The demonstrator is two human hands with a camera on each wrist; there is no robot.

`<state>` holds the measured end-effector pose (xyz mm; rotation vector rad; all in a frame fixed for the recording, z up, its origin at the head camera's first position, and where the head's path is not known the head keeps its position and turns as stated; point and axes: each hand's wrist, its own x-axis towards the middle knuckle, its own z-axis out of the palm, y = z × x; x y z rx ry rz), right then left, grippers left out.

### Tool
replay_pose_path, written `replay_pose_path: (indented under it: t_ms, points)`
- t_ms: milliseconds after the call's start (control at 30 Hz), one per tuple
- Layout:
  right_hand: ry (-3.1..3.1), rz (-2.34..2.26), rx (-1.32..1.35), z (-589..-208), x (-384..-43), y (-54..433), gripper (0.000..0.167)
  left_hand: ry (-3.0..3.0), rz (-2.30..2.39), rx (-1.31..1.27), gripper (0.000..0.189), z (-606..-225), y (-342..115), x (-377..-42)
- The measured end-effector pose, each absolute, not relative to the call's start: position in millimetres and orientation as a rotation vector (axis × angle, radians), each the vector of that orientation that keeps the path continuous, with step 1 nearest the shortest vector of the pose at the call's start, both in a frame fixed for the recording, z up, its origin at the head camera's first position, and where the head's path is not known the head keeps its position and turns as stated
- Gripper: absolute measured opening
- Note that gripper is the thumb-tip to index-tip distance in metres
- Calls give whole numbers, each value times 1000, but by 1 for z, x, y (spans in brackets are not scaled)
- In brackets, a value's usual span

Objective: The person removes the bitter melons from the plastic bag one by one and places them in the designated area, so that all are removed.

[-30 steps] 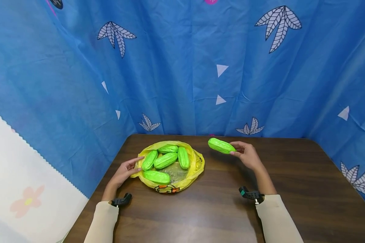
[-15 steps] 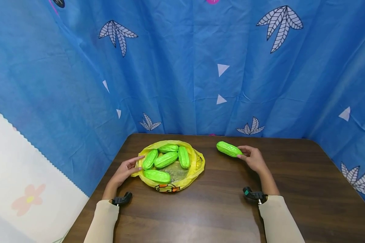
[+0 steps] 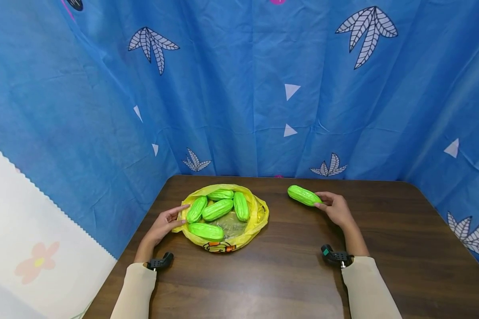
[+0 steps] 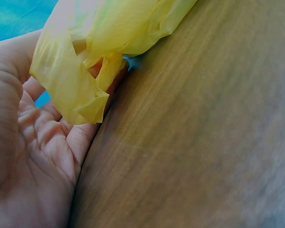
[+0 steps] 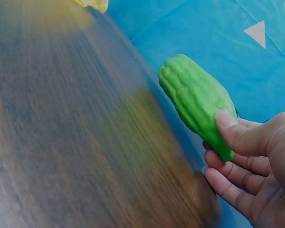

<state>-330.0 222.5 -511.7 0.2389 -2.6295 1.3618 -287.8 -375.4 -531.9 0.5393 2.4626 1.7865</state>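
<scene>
My right hand (image 3: 338, 210) pinches a green bumpy, ridged bitter melon (image 3: 304, 196) at one end, thumb on top and fingers beneath. In the right wrist view the bitter melon (image 5: 194, 97) points away from the palm, above the table surface. At the left, my left hand (image 3: 163, 224) holds the rim of a yellow plastic bag (image 3: 259, 221), thumb and index finger spread along it. A loose flap of the bag (image 4: 80, 90) hangs between thumb and fingers in the left wrist view. Several more bitter melons (image 3: 217, 210) lie inside the open bag.
A dark brown wooden table (image 3: 271, 274) stands under both hands. Blue patterned curtain (image 3: 231, 88) rises along its back edge and sides, with a white cloth (image 3: 32, 230) at the left. A black wrist camera (image 3: 335, 256) sits on each forearm.
My right hand has moved to the right and slightly down with its bitter melon, away from the bag. The left hand and the bag have stayed in place.
</scene>
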Motion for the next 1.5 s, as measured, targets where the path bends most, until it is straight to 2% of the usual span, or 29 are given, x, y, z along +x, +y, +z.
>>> replay_pose_path:
  t_ms: [1500]
  points:
    - [-2693, 1351, 207, -516, -329, 226, 39, 2479, 1798, 546, 53, -535, -375, -289]
